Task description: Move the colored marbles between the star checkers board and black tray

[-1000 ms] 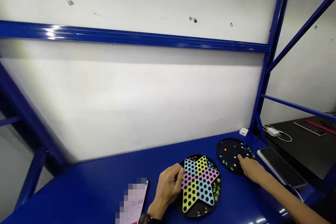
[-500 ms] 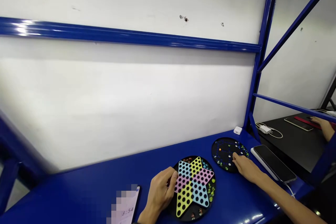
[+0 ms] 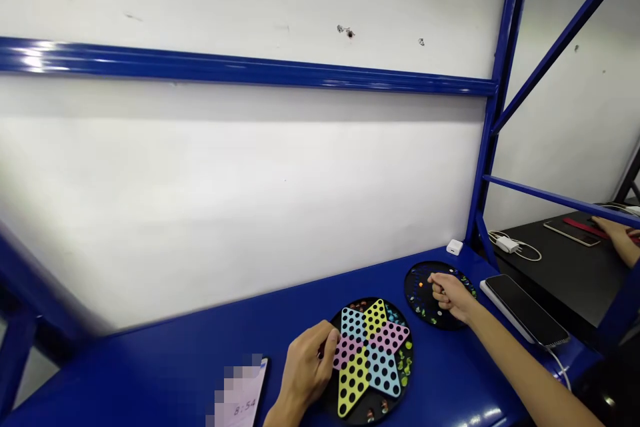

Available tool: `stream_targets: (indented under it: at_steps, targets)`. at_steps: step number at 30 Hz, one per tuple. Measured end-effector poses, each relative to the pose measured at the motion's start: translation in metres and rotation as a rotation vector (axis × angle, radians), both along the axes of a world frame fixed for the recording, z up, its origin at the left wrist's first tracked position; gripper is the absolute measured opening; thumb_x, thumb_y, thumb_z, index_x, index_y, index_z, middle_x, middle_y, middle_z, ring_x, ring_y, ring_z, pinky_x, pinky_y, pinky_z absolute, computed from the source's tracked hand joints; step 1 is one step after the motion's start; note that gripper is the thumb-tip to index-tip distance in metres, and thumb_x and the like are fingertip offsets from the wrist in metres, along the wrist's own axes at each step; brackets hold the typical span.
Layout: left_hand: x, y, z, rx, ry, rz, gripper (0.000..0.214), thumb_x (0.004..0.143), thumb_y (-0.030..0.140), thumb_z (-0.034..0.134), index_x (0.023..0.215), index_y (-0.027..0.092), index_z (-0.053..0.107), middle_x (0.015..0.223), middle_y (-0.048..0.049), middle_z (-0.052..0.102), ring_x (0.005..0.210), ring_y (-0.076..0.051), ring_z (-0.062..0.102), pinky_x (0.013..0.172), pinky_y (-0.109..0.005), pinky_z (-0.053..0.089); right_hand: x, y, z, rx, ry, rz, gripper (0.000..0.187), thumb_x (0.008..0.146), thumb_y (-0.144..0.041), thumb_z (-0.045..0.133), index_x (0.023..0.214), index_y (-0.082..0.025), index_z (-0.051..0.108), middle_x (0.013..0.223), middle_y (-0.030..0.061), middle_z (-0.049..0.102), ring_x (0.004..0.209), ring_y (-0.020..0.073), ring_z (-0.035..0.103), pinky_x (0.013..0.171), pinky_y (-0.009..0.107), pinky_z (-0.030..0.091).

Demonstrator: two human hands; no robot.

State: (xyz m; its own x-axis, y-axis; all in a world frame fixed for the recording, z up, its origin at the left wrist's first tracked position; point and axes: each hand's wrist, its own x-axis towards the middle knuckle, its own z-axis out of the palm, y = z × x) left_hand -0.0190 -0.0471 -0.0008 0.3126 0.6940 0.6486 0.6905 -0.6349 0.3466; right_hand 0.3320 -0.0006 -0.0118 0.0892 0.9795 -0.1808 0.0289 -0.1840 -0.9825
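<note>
A round black Chinese-checkers board (image 3: 373,363) with a star of yellow, blue and pink holed points lies on the blue bench (image 3: 165,373). My left hand (image 3: 306,373) rests on its left rim, fingers curled against the edge. To the right sits a round black tray (image 3: 425,295) holding several coloured marbles. My right hand (image 3: 450,295) is over that tray, its fingertips pinched together among the marbles; whether a marble is in them is too small to see.
A phone (image 3: 239,401) with a lit screen lies at the bench's front left. A dark phone (image 3: 526,310) on a white pad lies right of the tray. A white charger (image 3: 454,247) sits by the blue post. Another person's hand (image 3: 617,235) rests on the black table beyond.
My right hand has moved further over the marble tray and its fingers have drawn into a pinch. The view shifted a little. Another person's hand has come into view at far right.
</note>
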Motion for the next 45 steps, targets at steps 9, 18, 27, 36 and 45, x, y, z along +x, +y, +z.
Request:
stream_targets:
  at_steps: [9, 18, 27, 36, 45]
  targets:
    - [0.003, -0.003, 0.005, -0.068, 0.007, -0.005, 0.040, 0.099, 0.032, 0.037, 0.065, 0.021, 0.054, 0.059, 0.0019, 0.056, 0.052, -0.011, 0.051, 0.054, -0.022, 0.038, -0.044, -0.007, -0.001, 0.139, -1.288, 0.265, 0.033, 0.101, -0.034, 0.037, 0.102, -0.013, 0.063, 0.101, 0.0167, 0.070, 0.093, 0.0259, 0.069, 0.076, 0.032, 0.047]
    - [0.005, -0.004, 0.006, -0.064, 0.039, -0.004, 0.041, 0.099, 0.032, 0.036, 0.063, 0.021, 0.052, 0.059, 0.0010, 0.054, 0.054, -0.012, 0.050, 0.055, -0.023, 0.038, -0.063, -0.012, 0.000, 0.208, -1.558, 0.427, 0.035, 0.103, -0.024, 0.030, 0.114, -0.009, 0.060, 0.103, 0.0208, 0.071, 0.095, 0.0285, 0.072, 0.079, 0.034, 0.052]
    - [0.007, -0.004, 0.007, -0.060, 0.027, -0.018, 0.042, 0.100, 0.032, 0.034, 0.063, 0.020, 0.052, 0.059, 0.0010, 0.055, 0.053, -0.011, 0.051, 0.055, -0.022, 0.038, -0.057, -0.014, -0.017, 0.236, -1.520, 0.327, 0.035, 0.104, -0.027, 0.027, 0.111, -0.015, 0.059, 0.102, 0.0160, 0.071, 0.090, 0.0261, 0.071, 0.074, 0.031, 0.049]
    - [0.008, -0.004, 0.006, -0.124, 0.010, -0.002, 0.042, 0.099, 0.034, 0.033, 0.066, 0.020, 0.054, 0.061, 0.0007, 0.056, 0.055, -0.012, 0.050, 0.057, -0.023, 0.037, -0.025, 0.000, -0.011, 0.210, -0.552, 0.030, 0.036, 0.101, -0.038, 0.031, 0.072, -0.021, 0.044, 0.064, 0.0002, 0.053, 0.054, 0.0126, 0.049, 0.051, 0.024, 0.035]
    - [0.034, -0.031, 0.014, -0.391, 0.203, -0.115, 0.032, 0.094, 0.031, 0.044, 0.066, 0.020, 0.055, 0.066, 0.0002, 0.061, 0.060, -0.012, 0.052, 0.058, -0.024, 0.034, 0.006, 0.010, -0.018, -0.143, 0.621, -0.188, 0.020, 0.093, -0.026, 0.047, 0.075, -0.020, 0.044, 0.057, -0.0050, 0.045, 0.036, 0.0031, 0.026, 0.034, 0.014, 0.013]
